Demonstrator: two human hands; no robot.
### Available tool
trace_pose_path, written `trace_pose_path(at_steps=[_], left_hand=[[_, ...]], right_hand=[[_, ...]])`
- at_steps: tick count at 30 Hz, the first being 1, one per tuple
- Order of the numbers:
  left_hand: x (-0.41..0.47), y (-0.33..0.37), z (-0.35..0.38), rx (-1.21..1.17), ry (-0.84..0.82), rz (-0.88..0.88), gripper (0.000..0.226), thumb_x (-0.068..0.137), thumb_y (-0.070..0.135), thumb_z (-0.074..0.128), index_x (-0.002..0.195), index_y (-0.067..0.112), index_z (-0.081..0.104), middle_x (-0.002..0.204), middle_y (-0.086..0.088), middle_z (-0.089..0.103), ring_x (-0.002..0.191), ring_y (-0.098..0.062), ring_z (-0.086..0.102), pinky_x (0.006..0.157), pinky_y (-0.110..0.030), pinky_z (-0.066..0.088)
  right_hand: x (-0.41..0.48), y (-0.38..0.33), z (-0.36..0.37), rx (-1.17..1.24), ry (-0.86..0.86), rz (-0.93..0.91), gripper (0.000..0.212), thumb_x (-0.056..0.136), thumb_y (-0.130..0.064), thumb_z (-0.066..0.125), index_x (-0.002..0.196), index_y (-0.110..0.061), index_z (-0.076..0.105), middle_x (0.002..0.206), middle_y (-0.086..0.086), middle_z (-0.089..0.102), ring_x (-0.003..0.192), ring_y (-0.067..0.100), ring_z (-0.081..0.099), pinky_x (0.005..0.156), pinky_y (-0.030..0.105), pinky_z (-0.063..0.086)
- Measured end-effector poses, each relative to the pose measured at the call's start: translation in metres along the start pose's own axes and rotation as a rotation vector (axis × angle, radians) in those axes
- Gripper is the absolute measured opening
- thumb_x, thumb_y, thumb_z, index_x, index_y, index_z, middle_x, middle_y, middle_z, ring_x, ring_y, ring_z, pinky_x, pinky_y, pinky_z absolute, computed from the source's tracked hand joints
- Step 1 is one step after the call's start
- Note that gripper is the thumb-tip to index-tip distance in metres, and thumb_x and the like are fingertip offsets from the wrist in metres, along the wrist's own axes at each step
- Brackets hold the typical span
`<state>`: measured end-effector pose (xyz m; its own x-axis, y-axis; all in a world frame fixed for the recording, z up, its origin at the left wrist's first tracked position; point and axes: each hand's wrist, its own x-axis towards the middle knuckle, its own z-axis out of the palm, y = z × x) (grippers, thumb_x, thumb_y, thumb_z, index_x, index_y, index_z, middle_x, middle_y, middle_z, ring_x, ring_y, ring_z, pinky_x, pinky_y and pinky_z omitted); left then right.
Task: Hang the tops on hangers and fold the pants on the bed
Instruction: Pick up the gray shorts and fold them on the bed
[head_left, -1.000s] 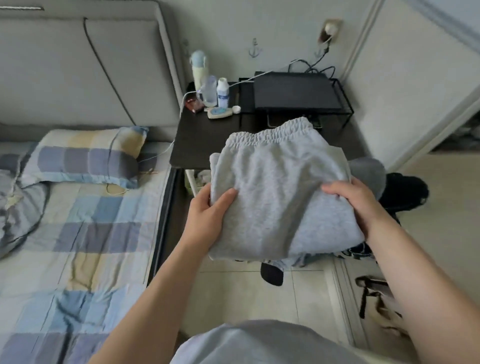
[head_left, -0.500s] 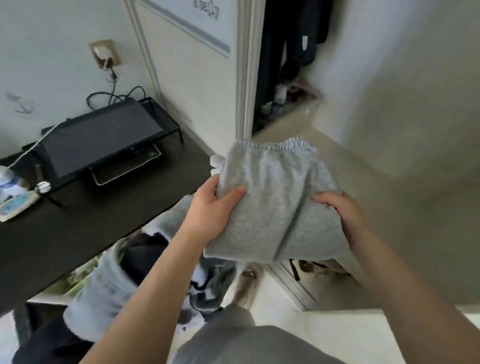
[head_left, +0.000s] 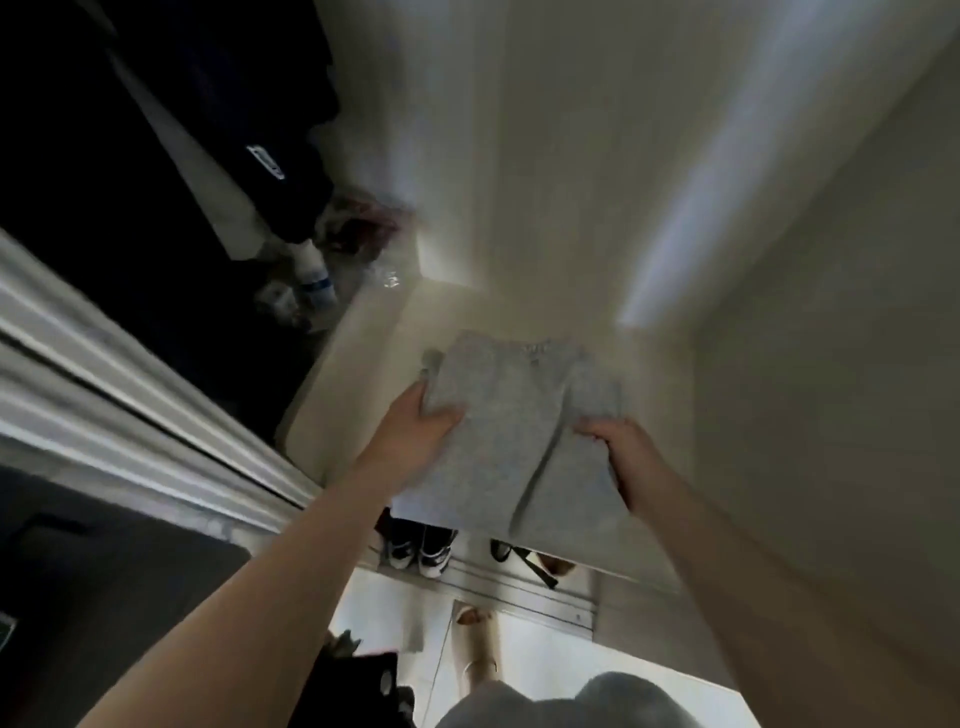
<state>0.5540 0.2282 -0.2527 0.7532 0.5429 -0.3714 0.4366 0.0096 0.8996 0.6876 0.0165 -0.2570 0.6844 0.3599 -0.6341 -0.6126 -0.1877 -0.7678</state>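
Grey pants (head_left: 519, 441) | left grip (head_left: 415, 428), right grip (head_left: 621, 449) hold side edges | pale surface (head_left: 371, 358) beneath

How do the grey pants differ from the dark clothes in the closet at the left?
The grey pants are light; the dark clothes are almost black. The pants are folded flat, while the dark clothes hang loose. The left hand and the right hand grip the pants; no hand touches the dark clothes. Both are fabric garments.

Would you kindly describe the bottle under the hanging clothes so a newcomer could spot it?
Start at the dark hanging clothes at upper left. Just below their hems is a white bottle. Its blue band sets it apart from the blurred clutter beside it.
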Motion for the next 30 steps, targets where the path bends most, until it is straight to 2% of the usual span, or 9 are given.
trace_pose_path(at_steps=[4, 6, 9, 14, 17, 20, 23, 27, 30], left_hand=[[0.068, -0.015, 0.031, 0.013, -0.121, -0.063, 0.012, 0.099, 0.020, 0.064, 0.098, 0.032, 0.063, 0.088, 0.017, 0.072, 0.075, 0.000, 0.069, 0.060, -0.019, 0.055], [0.098, -0.021, 0.049, 0.050, -0.183, -0.090, 0.013, 0.100, 0.022, 0.061, 0.111, 0.028, 0.063, 0.098, 0.013, 0.070, 0.082, -0.004, 0.070, 0.069, -0.025, 0.057], [0.138, -0.025, 0.080, 0.169, -0.228, -0.049, 0.037, 0.101, 0.020, 0.058, 0.138, 0.017, 0.055, 0.120, -0.003, 0.066, 0.107, -0.026, 0.065, 0.093, -0.043, 0.055], [0.190, -0.017, 0.145, 0.166, -0.257, 0.057, 0.043, 0.101, 0.021, 0.055, 0.144, 0.024, 0.052, 0.121, 0.007, 0.061, 0.111, -0.017, 0.060, 0.087, -0.026, 0.046], [0.218, -0.007, 0.185, 0.141, -0.283, 0.101, 0.045, 0.101, 0.019, 0.054, 0.146, 0.022, 0.049, 0.130, 0.004, 0.062, 0.119, -0.019, 0.060, 0.095, -0.032, 0.049], [0.239, -0.001, 0.215, 0.130, -0.284, 0.021, 0.064, 0.096, 0.025, 0.063, 0.154, 0.029, 0.035, 0.131, -0.003, 0.062, 0.119, -0.026, 0.061, 0.094, -0.034, 0.051], [0.242, -0.013, 0.231, 0.466, -0.237, 0.009, 0.077, 0.091, 0.043, 0.067, 0.157, 0.030, 0.028, 0.149, -0.010, 0.047, 0.132, -0.036, 0.049, 0.107, -0.047, 0.044], [0.224, -0.050, 0.246, 0.854, -0.356, 0.157, 0.080, 0.091, 0.049, 0.064, 0.158, 0.031, 0.025, 0.165, -0.008, 0.020, 0.146, -0.037, 0.028, 0.114, -0.049, 0.035], [0.227, -0.074, 0.255, 0.957, -0.399, 0.209, 0.073, 0.094, 0.046, 0.061, 0.156, 0.038, 0.024, 0.169, -0.002, 0.006, 0.150, -0.036, 0.018, 0.115, -0.048, 0.034]], right_hand=[[0.041, -0.009, -0.027, 0.011, 0.085, -0.021, 0.036, 0.088, -0.001, 0.065, 0.123, -0.008, 0.065, 0.114, 0.020, 0.071, 0.103, 0.042, 0.069, 0.093, 0.058, 0.054], [0.061, -0.013, -0.047, -0.027, 0.148, -0.046, 0.036, 0.088, -0.003, 0.067, 0.121, -0.016, 0.066, 0.110, 0.011, 0.074, 0.099, 0.035, 0.072, 0.091, 0.056, 0.056], [0.091, -0.017, -0.074, -0.095, 0.263, -0.059, 0.034, 0.090, -0.008, 0.068, 0.122, -0.018, 0.066, 0.104, 0.005, 0.075, 0.094, 0.030, 0.072, 0.082, 0.052, 0.058], [0.139, -0.035, -0.113, -0.221, 0.460, -0.137, 0.024, 0.097, -0.016, 0.062, 0.121, -0.017, 0.065, 0.114, 0.009, 0.070, 0.094, 0.025, 0.068, 0.078, 0.030, 0.054], [0.160, -0.053, -0.135, -0.387, 0.649, -0.213, 0.035, 0.096, -0.019, 0.060, 0.132, -0.018, 0.062, 0.109, 0.003, 0.067, 0.095, 0.022, 0.062, 0.070, 0.014, 0.048], [0.184, -0.064, -0.148, -0.503, 0.768, -0.146, 0.047, 0.095, -0.018, 0.058, 0.141, -0.015, 0.048, 0.129, 0.011, 0.059, 0.113, 0.030, 0.057, 0.087, 0.031, 0.046], [0.197, -0.049, -0.131, -0.849, 0.787, -0.031, 0.063, 0.092, -0.029, 0.060, 0.149, -0.021, 0.034, 0.154, 0.012, 0.033, 0.143, 0.033, 0.030, 0.115, 0.047, 0.026], [0.211, -0.002, -0.121, -1.273, 0.537, -0.173, 0.068, 0.095, -0.027, 0.052, 0.154, -0.043, 0.022, 0.166, 0.000, 0.003, 0.152, 0.029, 0.001, 0.118, 0.053, 0.012], [0.235, 0.026, -0.142, -1.501, 0.391, -0.160, 0.065, 0.097, -0.036, 0.047, 0.155, -0.046, 0.018, 0.167, -0.001, -0.001, 0.153, 0.033, 0.001, 0.118, 0.056, 0.012]])
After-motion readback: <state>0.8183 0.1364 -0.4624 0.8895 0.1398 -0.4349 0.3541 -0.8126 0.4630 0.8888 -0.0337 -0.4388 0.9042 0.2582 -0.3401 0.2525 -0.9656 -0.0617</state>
